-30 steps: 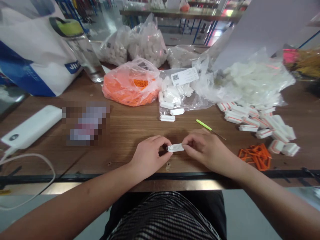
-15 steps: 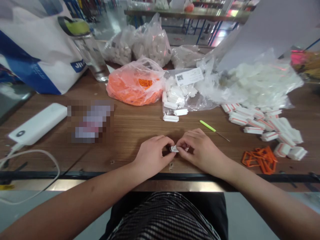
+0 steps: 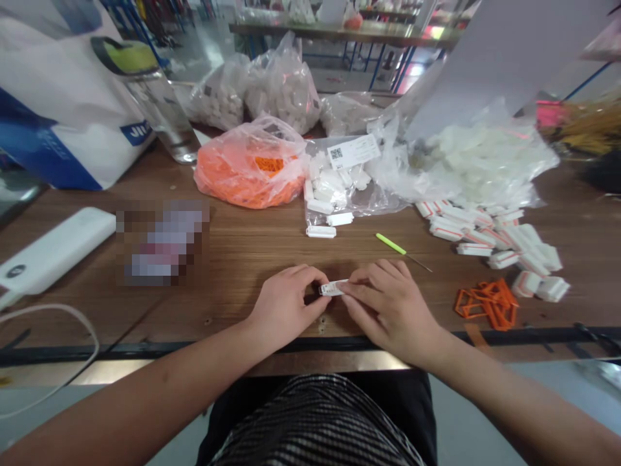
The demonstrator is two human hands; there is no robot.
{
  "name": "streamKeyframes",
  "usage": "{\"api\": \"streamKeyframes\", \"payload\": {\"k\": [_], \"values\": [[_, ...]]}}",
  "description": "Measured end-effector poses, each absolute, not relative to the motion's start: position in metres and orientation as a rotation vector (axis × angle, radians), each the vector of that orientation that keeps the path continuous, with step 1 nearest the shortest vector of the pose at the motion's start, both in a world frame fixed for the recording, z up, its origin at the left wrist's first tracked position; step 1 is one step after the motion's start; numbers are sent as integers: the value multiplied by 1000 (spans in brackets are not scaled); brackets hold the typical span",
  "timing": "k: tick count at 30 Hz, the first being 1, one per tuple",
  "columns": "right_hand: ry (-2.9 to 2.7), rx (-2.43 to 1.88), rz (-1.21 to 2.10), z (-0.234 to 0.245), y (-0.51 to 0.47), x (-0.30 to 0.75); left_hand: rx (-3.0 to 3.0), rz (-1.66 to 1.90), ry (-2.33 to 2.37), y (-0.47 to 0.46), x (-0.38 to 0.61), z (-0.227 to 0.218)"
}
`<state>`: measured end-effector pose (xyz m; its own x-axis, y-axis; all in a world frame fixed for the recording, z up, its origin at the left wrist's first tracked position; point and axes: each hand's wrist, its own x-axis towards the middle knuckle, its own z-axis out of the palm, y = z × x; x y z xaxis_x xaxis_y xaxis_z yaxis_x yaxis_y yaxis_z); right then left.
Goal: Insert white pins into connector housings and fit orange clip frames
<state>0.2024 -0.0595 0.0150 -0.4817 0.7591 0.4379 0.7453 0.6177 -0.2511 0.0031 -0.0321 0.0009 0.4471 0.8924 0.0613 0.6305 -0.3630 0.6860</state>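
Both my hands meet over the near edge of the wooden table. My left hand pinches the left end of a small white plastic piece. My right hand has its fingers closed over the right end of that same piece, hiding most of it. A green-handled pick tool lies just beyond my right hand. A small heap of orange plastic frames rests to the right.
Several white pieces with orange trim lie at the right. Behind are an orange-filled bag, clear bags of white parts, a large bag of white pieces, a water bottle, and a white power bank with cable.
My hands have closed in on the white piece; a second ago it showed full length between them, and now my right fingers cover most of it.
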Motion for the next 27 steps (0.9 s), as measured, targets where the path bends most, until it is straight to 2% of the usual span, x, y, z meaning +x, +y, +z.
{"api": "streamKeyframes", "payload": {"k": [7,12,27], "values": [[-2276,-1340,-8,15,-5,232,2126,532,1286,-32,2,2],[-2358,-1360,84,8,27,219,2139,545,1275,-32,2,1],[-2340,-1437,148,-10,42,197,2157,547,1266,-32,2,1]]}}
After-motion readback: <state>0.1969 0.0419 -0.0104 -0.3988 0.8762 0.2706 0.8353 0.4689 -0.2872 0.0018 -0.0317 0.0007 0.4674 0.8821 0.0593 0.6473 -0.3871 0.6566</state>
